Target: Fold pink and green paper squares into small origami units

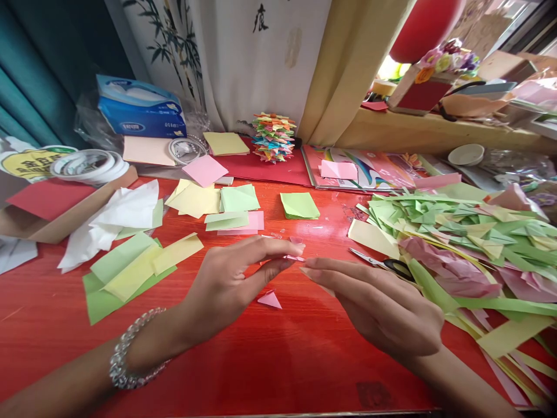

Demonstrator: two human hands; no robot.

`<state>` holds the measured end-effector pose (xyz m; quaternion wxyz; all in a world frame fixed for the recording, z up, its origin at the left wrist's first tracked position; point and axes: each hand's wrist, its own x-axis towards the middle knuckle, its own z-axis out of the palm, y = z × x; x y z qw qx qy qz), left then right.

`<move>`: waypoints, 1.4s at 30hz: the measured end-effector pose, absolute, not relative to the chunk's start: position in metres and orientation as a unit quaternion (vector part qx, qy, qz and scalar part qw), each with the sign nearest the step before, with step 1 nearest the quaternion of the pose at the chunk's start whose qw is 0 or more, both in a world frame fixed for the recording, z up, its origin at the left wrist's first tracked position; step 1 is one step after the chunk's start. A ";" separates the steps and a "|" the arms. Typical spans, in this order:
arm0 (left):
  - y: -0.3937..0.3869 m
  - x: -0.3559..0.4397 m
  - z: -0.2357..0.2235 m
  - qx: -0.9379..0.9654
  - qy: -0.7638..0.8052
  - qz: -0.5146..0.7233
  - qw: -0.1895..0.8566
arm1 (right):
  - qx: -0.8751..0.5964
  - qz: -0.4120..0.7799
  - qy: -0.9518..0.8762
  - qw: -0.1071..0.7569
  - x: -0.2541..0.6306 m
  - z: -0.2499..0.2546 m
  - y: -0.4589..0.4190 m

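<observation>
the left hand [221, 284] has thumb and forefinger pinching a tiny piece of pink paper [295, 258], which is up off the red tabletop [252, 371], over its middle. so slight a piece leaves room for little more than fingertips, which is probably why the hold is so fine. the right hand [383, 307] comes in from the other side, fingers straight and laid together, tips just beside the paper; its thumb is mostly hidden, so i can't tell whether it grips or touches anything.

below the hands, toward the near edge, a pink triangle [270, 299] lies on the glossy, wood-grained surface. toward the far edge sits a stack of matte green squares [300, 206], evenly piled, likely so single sheets lift off easily. the scissors [378, 262], metal-bladed with dark handles, lie just beyond the right hand, seemingly for easy reach.

along the right edge spreads a heap of sharp-cornered folded pieces [439, 215], mostly green, with crumpled pink tissue [448, 267] against it and long flat strips [517, 337] running toward the near right corner. at the far left corner, a cardboard box [93, 206] holds smooth white rings [89, 168]. at the far edge stands a spiky, many-coloured paper stack [274, 137].
</observation>
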<state>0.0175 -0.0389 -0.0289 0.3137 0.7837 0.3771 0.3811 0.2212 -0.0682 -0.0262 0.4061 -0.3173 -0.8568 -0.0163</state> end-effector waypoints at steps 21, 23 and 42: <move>-0.039 0.017 -0.030 0.799 0.346 0.396 0.292 | -0.328 -0.029 -0.853 0.405 0.221 -0.029 -0.069; -0.039 0.017 -0.030 0.798 0.352 0.393 0.291 | -0.314 -0.025 -0.861 0.400 0.221 -0.029 -0.069; -0.036 0.018 -0.031 0.818 0.311 0.417 0.243 | -0.360 0.005 -0.841 0.404 0.215 -0.026 -0.064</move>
